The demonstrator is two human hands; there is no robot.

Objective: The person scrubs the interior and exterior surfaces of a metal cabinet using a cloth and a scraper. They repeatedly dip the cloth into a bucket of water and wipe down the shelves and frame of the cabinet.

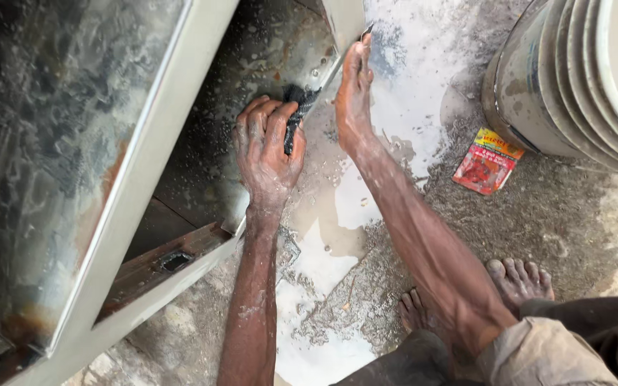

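Wet floor (337, 207): black pad (296, 118) under L hand (266, 154), R hand (352, 93) beside.

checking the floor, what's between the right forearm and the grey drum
A flat red and yellow sachet lies on the wet ground between the right forearm and the drum, seen in the head view.

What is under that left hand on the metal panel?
A dark scrubbing pad shows beneath the left hand, pressed against the wet metal panel. Most of the pad is covered.

Dark pad (296, 114) mostly hidden under left hand (266, 154); drum (538, 93) cut off.
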